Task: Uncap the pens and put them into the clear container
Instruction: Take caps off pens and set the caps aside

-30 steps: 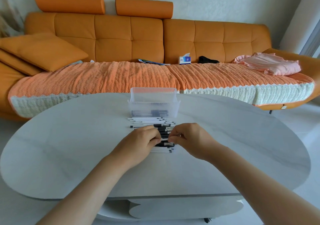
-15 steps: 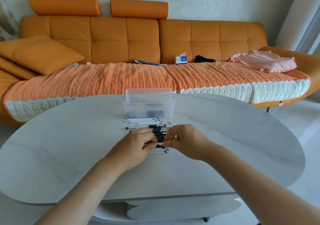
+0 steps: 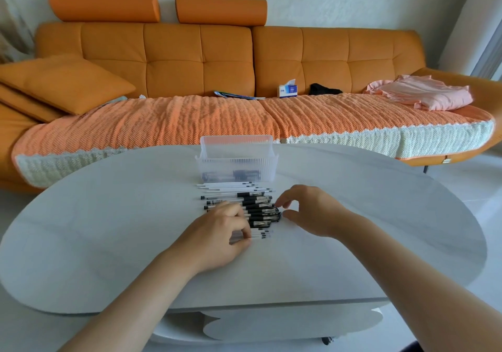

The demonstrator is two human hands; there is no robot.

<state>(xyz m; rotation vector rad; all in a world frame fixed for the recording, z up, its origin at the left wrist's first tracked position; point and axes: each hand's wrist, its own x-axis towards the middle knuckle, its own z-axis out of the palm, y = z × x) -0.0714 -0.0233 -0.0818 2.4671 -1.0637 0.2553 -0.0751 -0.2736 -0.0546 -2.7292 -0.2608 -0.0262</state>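
Nearest to me, both forearms reach in over the pale oval bench [image 3: 108,229]. My left hand [image 3: 222,232] lies on the left part of the row of pens [image 3: 258,212]. Its fingers are bent down onto the barrels and the thumb is tucked close under them. I cannot tell whether it is pinching a pen or only resting there.

My right hand [image 3: 312,210] sits at the right end of the same row, by the capped ends. The fingers are arched, and the forefinger and thumb stand apart with a gap between them. The forefinger tip touches the end of one black cap, and I see nothing gripped in that hand.

The pens lie side by side in the middle of the bench, each running left to right, caps to the right. A few thin white ones [image 3: 233,187] lie at the far end of the row. Just beyond them stands the clear container [image 3: 236,159], upright, with some dark pieces in its bottom that are too blurred to name.

Past the bench is an orange sofa [image 3: 201,53] with a knitted orange throw [image 3: 190,118] over the seat. On it are a cushion [image 3: 65,80] at the left, a tissue box [image 3: 287,91] near the middle and a pink cloth [image 3: 423,95] at the right.
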